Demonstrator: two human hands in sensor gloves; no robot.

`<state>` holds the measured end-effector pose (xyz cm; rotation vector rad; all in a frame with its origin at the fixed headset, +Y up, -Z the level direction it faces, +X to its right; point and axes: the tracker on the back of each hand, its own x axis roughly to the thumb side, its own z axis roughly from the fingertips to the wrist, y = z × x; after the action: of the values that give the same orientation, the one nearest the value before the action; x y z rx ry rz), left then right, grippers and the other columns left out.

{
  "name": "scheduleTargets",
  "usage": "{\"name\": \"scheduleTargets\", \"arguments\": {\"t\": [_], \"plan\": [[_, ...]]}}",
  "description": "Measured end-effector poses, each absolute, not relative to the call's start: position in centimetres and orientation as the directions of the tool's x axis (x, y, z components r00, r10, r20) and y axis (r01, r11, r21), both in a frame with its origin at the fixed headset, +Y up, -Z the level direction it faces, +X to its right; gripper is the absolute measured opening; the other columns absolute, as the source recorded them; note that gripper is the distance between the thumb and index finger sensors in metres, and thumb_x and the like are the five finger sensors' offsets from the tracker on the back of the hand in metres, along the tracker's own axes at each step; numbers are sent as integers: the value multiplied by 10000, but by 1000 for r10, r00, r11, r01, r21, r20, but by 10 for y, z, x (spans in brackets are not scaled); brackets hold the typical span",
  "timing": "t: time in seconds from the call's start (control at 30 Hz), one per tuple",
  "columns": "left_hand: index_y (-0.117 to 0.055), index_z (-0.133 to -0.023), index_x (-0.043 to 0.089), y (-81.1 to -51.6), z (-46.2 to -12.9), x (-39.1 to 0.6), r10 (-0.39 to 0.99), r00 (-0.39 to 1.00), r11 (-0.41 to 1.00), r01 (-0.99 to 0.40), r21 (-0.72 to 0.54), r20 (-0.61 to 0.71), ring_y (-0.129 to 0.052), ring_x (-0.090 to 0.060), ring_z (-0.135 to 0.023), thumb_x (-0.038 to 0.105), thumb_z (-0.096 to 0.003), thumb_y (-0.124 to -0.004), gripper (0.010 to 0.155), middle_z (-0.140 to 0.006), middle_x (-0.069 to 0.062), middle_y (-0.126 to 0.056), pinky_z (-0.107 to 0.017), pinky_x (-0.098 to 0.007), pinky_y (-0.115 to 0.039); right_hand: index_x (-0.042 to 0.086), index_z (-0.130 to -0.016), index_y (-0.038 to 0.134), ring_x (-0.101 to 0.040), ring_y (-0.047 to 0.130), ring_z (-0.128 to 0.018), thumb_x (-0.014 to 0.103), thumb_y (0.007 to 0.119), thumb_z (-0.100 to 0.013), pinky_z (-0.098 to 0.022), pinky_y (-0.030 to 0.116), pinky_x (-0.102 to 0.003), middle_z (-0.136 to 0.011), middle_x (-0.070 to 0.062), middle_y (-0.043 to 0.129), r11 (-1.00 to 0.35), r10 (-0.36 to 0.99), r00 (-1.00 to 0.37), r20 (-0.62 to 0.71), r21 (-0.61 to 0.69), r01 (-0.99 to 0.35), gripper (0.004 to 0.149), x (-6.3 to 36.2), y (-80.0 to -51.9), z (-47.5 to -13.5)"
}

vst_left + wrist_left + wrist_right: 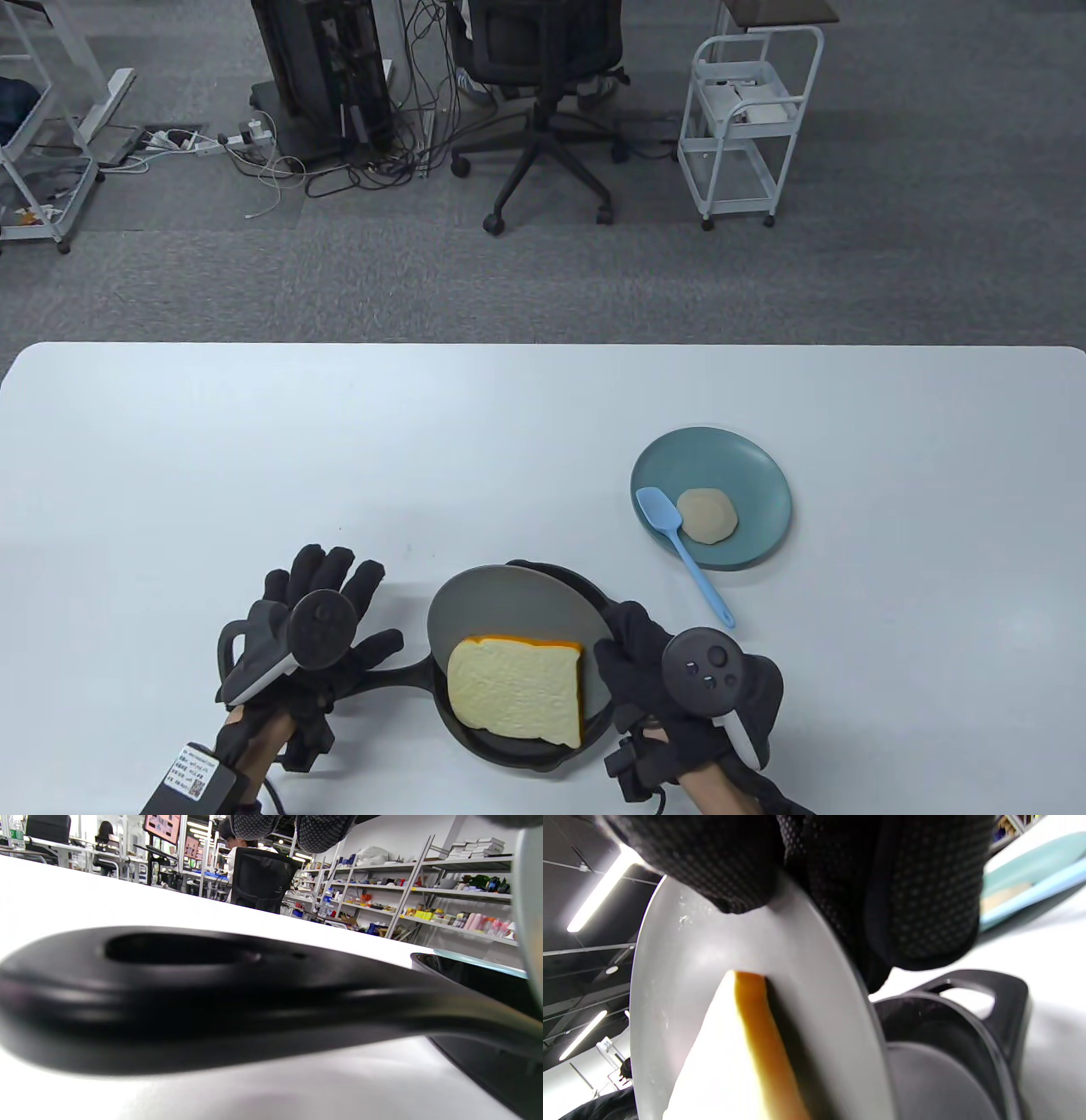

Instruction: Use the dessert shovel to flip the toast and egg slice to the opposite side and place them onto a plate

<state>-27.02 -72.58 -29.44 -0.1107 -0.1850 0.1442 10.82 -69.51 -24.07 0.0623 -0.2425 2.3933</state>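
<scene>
The toast [516,689] lay on a grey plate [501,594] that was tilted up over a black pan [530,751], the slice slumped toward the near, lower edge with its orange crust [759,1043] showing along the top and right side. The right hand [670,679] gripped the plate's right rim, fingers [925,899] curled over the edge, as the right wrist view showed close up. The pan sat near the table's front edge, its handle [212,993] pointing left. The left hand [314,637] rested above that handle with fingers spread and fairly straight; whether it actually pressed on the handle could not be told.

Further right and back, a teal plate [747,475] held the egg slice [706,515], pale and round. A light blue spatula [679,543] lay with its blade on that plate just beside the egg, its handle running off the rim toward the right hand.

All of it stood on a white table [339,441]. Beyond it were grey carpet, an office chair [543,102] and a white trolley [751,119].
</scene>
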Motion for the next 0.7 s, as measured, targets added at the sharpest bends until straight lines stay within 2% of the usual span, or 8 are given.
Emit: {"name": "scheduleTargets", "arguments": {"t": [0.27, 0.7], "plan": [[-437, -1105, 329, -726, -294, -268, 139, 974, 984, -116, -134, 181, -246, -457, -1137, 749, -281, -543, 930, -1224, -100, -352, -786, -671, -247, 191, -811, 797, -289, 1151, -465, 308, 898, -440, -287, 986, -353, -705, -79, 1061, -693, 671, -736, 85, -279, -664, 402, 123, -688, -239], [-441, -1104, 330, -726, -293, -266, 130, 975, 985, -106, -135, 180, -246, -458, -1136, 749, -280, -544, 930, -1224, -101, -357, -785, -672, -248, 190, -822, 789, -296, 1146, -483, 300, 890, -447, -301, 990, -356, -722, -88, 1051, -632, 724, -689, 3, -399, -665, 404, 155, -684, -243]]}}
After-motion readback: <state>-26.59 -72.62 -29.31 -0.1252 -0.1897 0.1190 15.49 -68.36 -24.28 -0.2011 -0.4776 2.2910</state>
